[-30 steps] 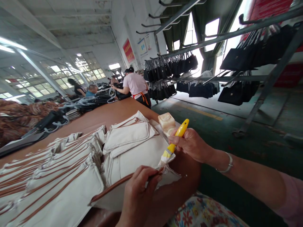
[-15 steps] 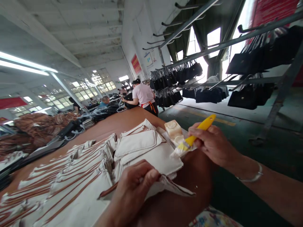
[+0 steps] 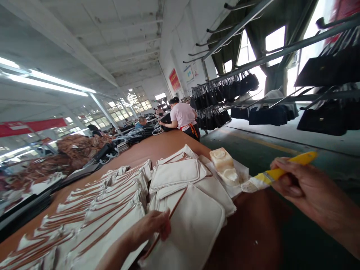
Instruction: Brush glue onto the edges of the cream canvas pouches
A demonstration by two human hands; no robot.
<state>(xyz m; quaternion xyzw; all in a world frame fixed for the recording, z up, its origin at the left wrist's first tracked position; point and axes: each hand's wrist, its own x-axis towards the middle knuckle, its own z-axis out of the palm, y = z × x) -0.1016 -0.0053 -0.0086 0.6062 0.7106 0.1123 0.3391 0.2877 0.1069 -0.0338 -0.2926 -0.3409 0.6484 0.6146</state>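
My left hand [image 3: 157,227] is closed on the brown-trimmed edge of a white fabric pouch piece [image 3: 197,221], which lies over other white pieces with its broad face up. In my right hand [image 3: 303,187] is a paintbrush [image 3: 292,165] with a yellow handle, gripped between thumb and fingers. White paste coats its bristles, which point left beside an open cream-coloured container [image 3: 223,161] smeared with the same paste. I cannot tell whether the bristles touch the container. Behind my left hand lies a stack of white pieces [image 3: 174,174].
Overlapping rows of white pieces with brown edges [image 3: 98,213] cover the left of the brown tabletop [image 3: 165,142]. Black straps and brown bundles [image 3: 81,150] line the far left. A person in a pink shirt [image 3: 182,114] stands at the far end. Black bags [image 3: 210,97] hang from racks at right.
The brush has moved right, away from the pouch pieces. My left hand has moved down and left, and the piece it holds has turned from edge-on to lying broad face up. The view has shifted.
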